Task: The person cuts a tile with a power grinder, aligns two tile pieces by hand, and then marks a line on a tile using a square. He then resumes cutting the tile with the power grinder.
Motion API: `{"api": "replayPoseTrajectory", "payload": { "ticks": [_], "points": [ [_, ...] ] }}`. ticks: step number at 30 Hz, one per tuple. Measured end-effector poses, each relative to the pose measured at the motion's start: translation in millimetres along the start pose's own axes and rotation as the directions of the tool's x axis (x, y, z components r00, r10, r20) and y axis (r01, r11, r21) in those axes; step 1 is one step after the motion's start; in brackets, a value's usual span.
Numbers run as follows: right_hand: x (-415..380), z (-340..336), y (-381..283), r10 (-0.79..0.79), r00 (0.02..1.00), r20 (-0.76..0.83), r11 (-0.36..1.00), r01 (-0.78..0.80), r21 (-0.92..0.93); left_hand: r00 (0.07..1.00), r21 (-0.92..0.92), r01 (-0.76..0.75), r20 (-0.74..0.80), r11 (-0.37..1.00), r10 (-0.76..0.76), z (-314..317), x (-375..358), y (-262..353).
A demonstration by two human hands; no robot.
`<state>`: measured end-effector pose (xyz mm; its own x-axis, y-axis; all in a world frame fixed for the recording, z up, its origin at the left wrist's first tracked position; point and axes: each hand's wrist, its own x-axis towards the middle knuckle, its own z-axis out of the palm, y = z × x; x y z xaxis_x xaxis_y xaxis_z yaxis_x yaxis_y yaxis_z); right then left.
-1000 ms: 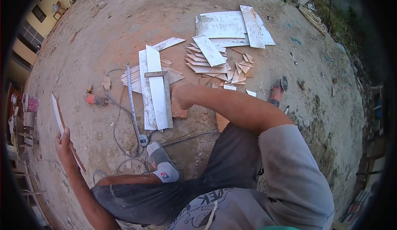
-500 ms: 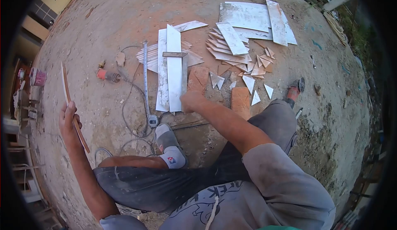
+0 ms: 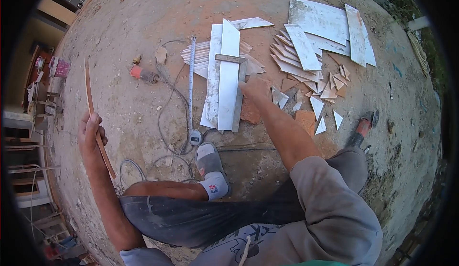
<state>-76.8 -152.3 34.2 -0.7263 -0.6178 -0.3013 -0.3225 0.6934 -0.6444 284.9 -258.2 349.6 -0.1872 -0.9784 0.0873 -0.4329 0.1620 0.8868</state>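
Observation:
My left hand [image 3: 92, 134] is raised at the left, closed around a thin tile strip [image 3: 89, 91] with a reddish-brown edge. My right hand [image 3: 254, 88] is closed at the right edge of a long white tile piece [image 3: 229, 84]. Its fingertips are mostly hidden, so anything pinched in them cannot be made out. A metal try square [image 3: 230, 59] lies over the tile, its blade running down the right side beside my right hand. Under it is a second white tile piece [image 3: 213, 79]. A reddish brick [image 3: 250, 110] sits just below my right hand.
Left of the tiles lie an extended tape measure [image 3: 195, 137] and a corded orange-and-black power tool [image 3: 144, 74]. Stacked tile strips [image 3: 196, 58], cut tile pieces [image 3: 296, 65] and large tiles [image 3: 319, 20] lie beyond. A red tool with a dark disc [image 3: 366, 125] is near my right leg.
My right hand has moved away from me along the tile's right edge, from near its lower end to about its middle. The view has shifted left; my left hand still holds the strip.

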Motion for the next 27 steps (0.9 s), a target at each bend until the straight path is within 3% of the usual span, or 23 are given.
{"api": "replayPoseTrajectory", "payload": {
  "ticks": [4, 8, 14, 16, 23, 27],
  "points": [
    [28.5, 27.0, 0.1, 0.177, 0.982, -0.066, 0.980, -0.170, 0.107, 0.999, 0.117, -0.028, 0.041, 0.993, 0.024, 7.5, 9.0, -10.4],
    [27.8, 11.2, -9.6, 0.220, 0.973, -0.070, 0.965, -0.207, 0.159, 0.998, 0.170, -0.007, 0.062, 0.985, -0.004, 30.9, 13.2, -4.4],
    [32.5, 18.1, -10.9, 0.156, 0.988, -0.019, 0.955, -0.145, 0.260, 0.988, 0.262, -0.109, 0.138, 0.959, 0.074, 68.1, 22.8, 7.1],
    [28.9, 8.6, -13.9, 0.175, 0.980, 0.094, 0.954, -0.193, 0.231, 0.978, 0.276, -0.168, 0.167, 0.946, 0.125, 83.2, 24.0, 16.2],
    [28.2, -21.8, -8.9, 0.186, 0.980, 0.077, 0.942, -0.200, 0.269, 0.953, 0.363, -0.230, 0.271, 0.903, 0.134, 117.2, 15.6, 36.9],
    [33.8, -43.6, 18.0, 0.183, 0.982, 0.041, 0.967, -0.188, 0.170, 0.939, 0.346, -0.270, 0.303, 0.899, 0.165, 119.2, 15.6, 37.7]
  ]
}}
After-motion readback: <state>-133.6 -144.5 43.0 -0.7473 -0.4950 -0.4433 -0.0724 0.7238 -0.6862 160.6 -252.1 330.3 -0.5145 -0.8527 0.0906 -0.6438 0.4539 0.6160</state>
